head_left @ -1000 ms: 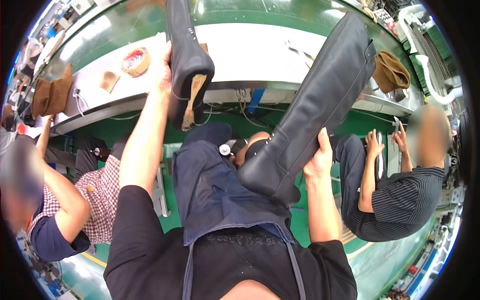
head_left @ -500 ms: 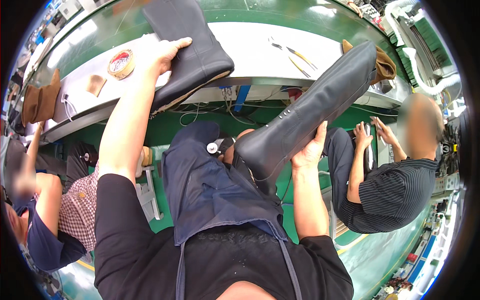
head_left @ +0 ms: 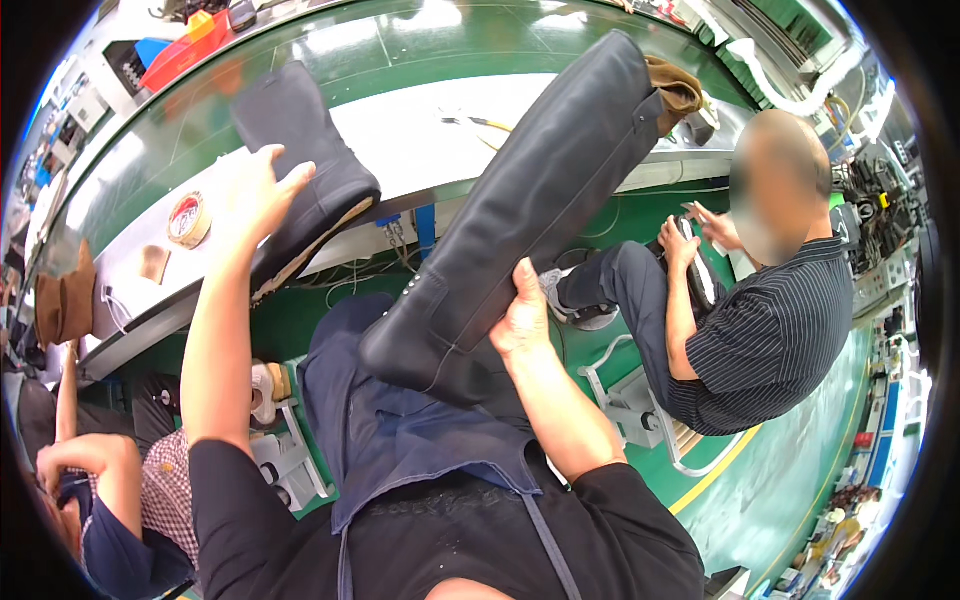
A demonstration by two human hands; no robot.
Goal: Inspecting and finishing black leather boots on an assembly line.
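A tall black boot (head_left: 530, 190) slants across my lap, its foot over my dark blue apron (head_left: 400, 430) and its shaft rising to the upper right. My right hand (head_left: 525, 318) grips it from the right side, thumb on the leather. Another black boot (head_left: 325, 165) lies on the white workbench at the left, its pale sole edge overhanging the front. My left hand (head_left: 262, 195) is at this boot's left side, thumb and fingers spread; whether it touches the leather is hard to see.
On the bench are a tape roll (head_left: 188, 220), a tan block (head_left: 154, 264), yellow-handled pliers (head_left: 488, 124) and brown boot shafts (head_left: 676, 92). A person in a striped shirt (head_left: 770, 310) works seated at right; another person (head_left: 125, 500) sits at left. Cables hang below the bench.
The view has turned to the right. My left hand has loosened from the boot on the bench, its fingers now spread. The boot in my right hand is raised closer.
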